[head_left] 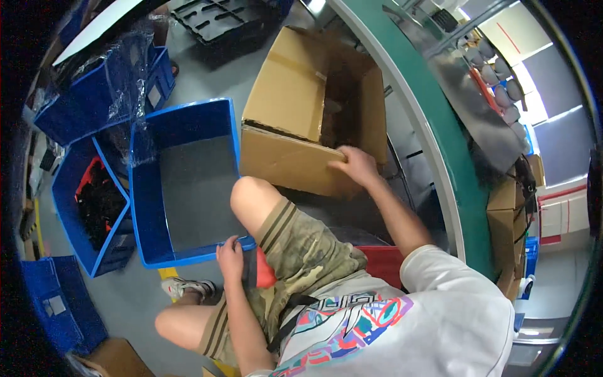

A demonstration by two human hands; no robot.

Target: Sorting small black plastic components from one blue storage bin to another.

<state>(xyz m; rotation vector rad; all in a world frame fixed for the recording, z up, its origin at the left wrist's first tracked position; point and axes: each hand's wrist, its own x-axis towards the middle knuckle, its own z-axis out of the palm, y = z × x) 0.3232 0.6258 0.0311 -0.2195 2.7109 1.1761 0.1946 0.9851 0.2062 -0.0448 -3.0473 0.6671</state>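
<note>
My right hand (pixel 358 166) is closed on the near edge of a large cardboard box (pixel 286 157), its fingers curled over the rim. The box stands with a flap folded up, and its inside is dark, so I cannot make out the contents. Down to the left, my left hand (pixel 230 256) is closed on the near rim of a blue plastic bin (pixel 195 259), beside my knee. A flat grey base shows inside this bin. A red and dark piece (pixel 264 270) shows between my left wrist and my thigh; its kind is unclear.
Left of the bin stands another blue bin (pixel 94 267) with black and red items. Behind it are more blue bins (pixel 78 110) with clear plastic film (pixel 129 81). A green-topped workbench (pixel 433 107) curves along the right. A black plastic pallet (pixel 217 22) lies far off.
</note>
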